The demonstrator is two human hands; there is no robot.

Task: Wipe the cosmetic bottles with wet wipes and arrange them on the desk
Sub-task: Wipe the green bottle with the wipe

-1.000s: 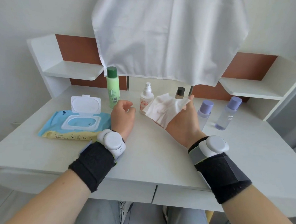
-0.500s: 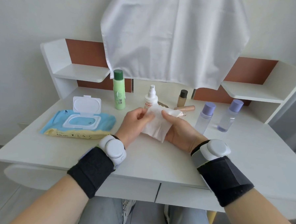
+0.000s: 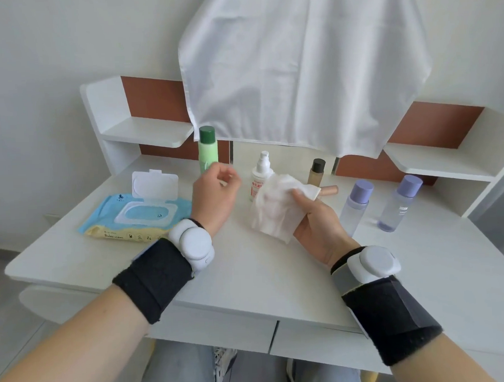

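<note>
Left hand (image 3: 216, 192) has let go of the wet wipe (image 3: 275, 210), drawing off to its 9 o'clock.
Its fingers curl loosely, empty; right hand (image 3: 316, 222) pinches the crumpled white wipe above the bench (image 3: 249, 278), bottles (image 3: 261, 175) at 12 o'clock.

Behind the left hand (image 3: 216, 192) we see a wide black fabric wrap (image 3: 153, 279) round the forearm and a rounded white device (image 3: 193, 248) at the wrist. Behind the right hand (image 3: 316, 219) sit a second black wrap (image 3: 392, 320), a grey strap (image 3: 341, 282) and a second white device (image 3: 374, 262). Below, we make out light blue jeans (image 3: 178, 370) and what may be a white shoe (image 3: 222, 364).
</note>
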